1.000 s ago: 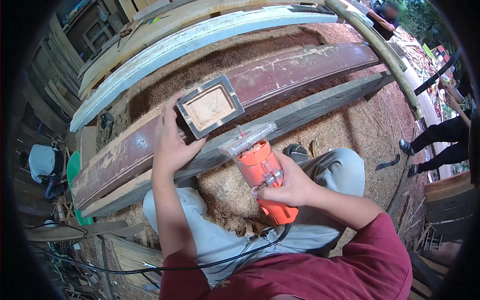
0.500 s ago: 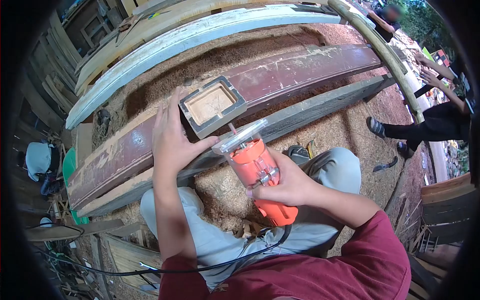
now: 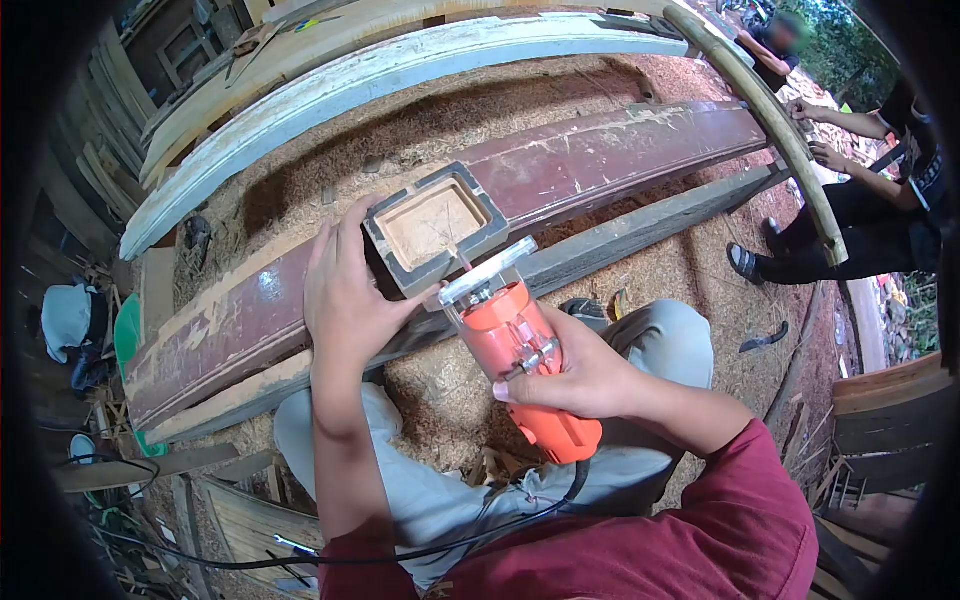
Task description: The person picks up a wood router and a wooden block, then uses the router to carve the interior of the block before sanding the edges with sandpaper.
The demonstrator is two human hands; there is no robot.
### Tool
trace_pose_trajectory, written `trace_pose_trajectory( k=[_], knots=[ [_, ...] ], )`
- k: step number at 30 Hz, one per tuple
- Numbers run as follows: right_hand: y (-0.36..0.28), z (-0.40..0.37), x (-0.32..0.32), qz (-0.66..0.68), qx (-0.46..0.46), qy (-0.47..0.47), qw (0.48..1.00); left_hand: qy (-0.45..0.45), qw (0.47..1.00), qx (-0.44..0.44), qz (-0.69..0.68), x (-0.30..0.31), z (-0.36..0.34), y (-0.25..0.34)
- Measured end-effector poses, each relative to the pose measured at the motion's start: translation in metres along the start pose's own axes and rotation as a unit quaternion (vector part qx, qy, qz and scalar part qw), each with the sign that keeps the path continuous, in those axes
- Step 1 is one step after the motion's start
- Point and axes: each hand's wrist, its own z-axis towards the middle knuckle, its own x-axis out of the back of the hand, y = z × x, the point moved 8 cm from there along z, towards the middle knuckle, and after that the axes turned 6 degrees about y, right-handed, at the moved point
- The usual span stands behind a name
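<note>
one green object (image 3: 127, 330), only partly visible, is at the far left, by the ends of one maroon plank (image 3: 640, 150) and one grey beam (image 3: 640, 232). these two run side by side, rising to the right; one white plank (image 3: 380, 92) curves beyond them, with a strip of open, shavings-strewn ground between.

the left hand (image 3: 345, 295) has its thumb and fingers spread wide around the near left corner of one wooden box (image 3: 437, 222), thumb along the near edge, fingers at the left edge. the box is over the maroon plank, its single recess facing up, its long axis rising gently to the right; whether it rests there cannot be told.

just right of the hand, one orange router (image 3: 515, 340) slants, its bit (image 3: 464, 261) pointing up and left at the box's near edge; contact is unclear. its long axis runs down and right, past one clear base plate (image 3: 488, 272). the right hand (image 3: 580, 375) is closed around its body, thumb laid across.

one black cord (image 3: 300, 562) trails leftward. open ground lies right of the knees, then one pole (image 3: 770, 110) and two people (image 3: 775, 50) (image 3: 880, 190).
</note>
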Motion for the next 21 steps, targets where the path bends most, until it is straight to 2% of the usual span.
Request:
trace_pose_trajectory(
  k=[6, 9, 12, 18, 21],
  knots=[
    [-0.003, 0.000, -0.001, 0.030, -0.006, -0.018, 0.999, 0.016, 1.000, -0.007, -0.017, 0.002, 0.002, 0.002],
    [0.003, -0.001, 0.001, 0.016, -0.009, -0.019, 1.000, 0.016, 0.997, 0.022, -0.073, 0.004, 0.001, -0.002],
    [0.003, -0.002, 0.002, 0.022, -0.015, -0.024, 0.999, 0.027, 0.992, 0.000, -0.124, 0.008, 0.001, -0.004],
    [-0.008, -0.008, 0.006, 0.035, 0.018, -0.027, 0.999, 0.008, 0.929, 0.062, -0.364, 0.011, 0.001, -0.014],
    [-0.012, -0.014, 0.007, 0.044, 0.023, -0.023, 0.999, 0.070, 0.898, 0.049, -0.431, 0.024, 0.004, -0.019]
  ],
)
